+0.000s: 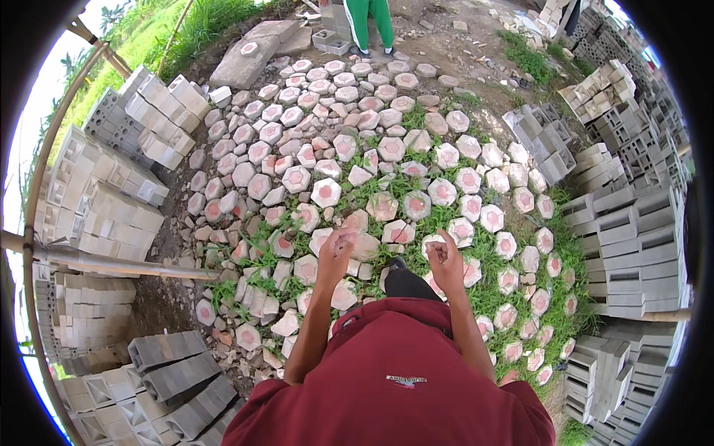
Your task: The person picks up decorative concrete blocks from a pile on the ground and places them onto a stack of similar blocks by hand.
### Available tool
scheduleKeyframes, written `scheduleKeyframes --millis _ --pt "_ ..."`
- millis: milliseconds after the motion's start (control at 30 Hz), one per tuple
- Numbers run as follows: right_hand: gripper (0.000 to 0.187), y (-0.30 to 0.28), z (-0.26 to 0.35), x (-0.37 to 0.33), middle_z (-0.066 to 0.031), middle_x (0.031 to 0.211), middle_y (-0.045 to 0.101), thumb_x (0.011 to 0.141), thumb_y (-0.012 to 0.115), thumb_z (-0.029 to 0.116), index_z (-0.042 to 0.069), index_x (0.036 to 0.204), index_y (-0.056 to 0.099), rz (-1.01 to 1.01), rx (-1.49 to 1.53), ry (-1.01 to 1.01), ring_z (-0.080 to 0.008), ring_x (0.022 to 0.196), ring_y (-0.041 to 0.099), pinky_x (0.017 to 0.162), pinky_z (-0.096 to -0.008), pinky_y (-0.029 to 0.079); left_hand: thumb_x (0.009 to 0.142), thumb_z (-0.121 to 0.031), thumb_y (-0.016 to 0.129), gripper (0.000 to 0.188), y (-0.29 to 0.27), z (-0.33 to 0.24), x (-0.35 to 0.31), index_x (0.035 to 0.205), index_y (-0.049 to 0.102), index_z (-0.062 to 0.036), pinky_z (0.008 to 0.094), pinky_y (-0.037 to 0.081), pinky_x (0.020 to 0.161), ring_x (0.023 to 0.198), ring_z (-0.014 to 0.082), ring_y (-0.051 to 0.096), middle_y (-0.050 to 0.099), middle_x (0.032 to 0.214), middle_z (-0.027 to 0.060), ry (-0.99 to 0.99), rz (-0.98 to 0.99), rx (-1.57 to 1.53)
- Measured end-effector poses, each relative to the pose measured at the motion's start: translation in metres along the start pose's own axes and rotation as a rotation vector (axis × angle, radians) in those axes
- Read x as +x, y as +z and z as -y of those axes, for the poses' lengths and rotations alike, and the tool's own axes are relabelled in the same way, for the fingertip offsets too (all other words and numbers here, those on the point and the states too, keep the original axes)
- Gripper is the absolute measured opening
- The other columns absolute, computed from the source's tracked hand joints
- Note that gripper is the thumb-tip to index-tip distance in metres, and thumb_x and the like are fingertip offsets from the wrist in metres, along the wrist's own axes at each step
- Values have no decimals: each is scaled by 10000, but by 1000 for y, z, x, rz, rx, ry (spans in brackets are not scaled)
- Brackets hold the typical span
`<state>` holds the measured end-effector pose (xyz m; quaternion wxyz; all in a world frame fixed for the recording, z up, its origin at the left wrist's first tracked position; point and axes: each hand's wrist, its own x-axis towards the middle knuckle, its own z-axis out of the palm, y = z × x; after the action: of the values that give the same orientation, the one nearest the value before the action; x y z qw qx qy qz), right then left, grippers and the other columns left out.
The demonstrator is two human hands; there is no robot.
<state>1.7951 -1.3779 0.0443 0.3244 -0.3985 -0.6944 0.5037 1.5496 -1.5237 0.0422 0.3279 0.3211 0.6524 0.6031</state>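
Observation:
My left hand hovers over the ground in front of me, its fingers loosely bent and nothing visible in them. To its right, my right hand is raised at about the same height. Its index finger points up, the other fingers curl loosely, and no object shows in it. Below both hands lie many hexagonal concrete pavers with reddish centres, such as the pale paver ahead of my left hand and another paver beyond my right. Neither hand appears to touch them. My dark-clad leg shows between my forearms.
Grass and rubble fill gaps between pavers. Concrete blocks are stacked at left, more blocks at right. A bamboo pole reaches in from the left. A person in green trousers stands at the far edge, near flat slabs.

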Motion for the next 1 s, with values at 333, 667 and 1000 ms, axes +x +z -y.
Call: scheduleKeyframes --millis 333,667,1000 --pt "491 34 74 210 -157 999 685 923 609 192 -1 1345 447 490 -42 -217 -209 878 684 788 -330 542 968 -137 557 262 11 -71 89 1179 554 19 278 465 900 1033 145 596 644 1089 85 4 -343 -149" --pt "489 124 65 283 -159 956 693 917 620 191 -11 1333 460 689 89 -137 -202 846 688 772 -318 541 962 -96 546 259 -22 -37 124 1186 559 34 284 467 889 1017 150 607 649 1095 101 -203 -660 -158" --pt "480 216 82 449 -154 976 697 910 614 179 -7 1327 467 587 -8 -149 -219 865 690 791 -333 539 962 -167 562 282 -120 -10 334 1178 573 13 269 473 820 986 149 631 663 1106 88 -103 -539 -25"
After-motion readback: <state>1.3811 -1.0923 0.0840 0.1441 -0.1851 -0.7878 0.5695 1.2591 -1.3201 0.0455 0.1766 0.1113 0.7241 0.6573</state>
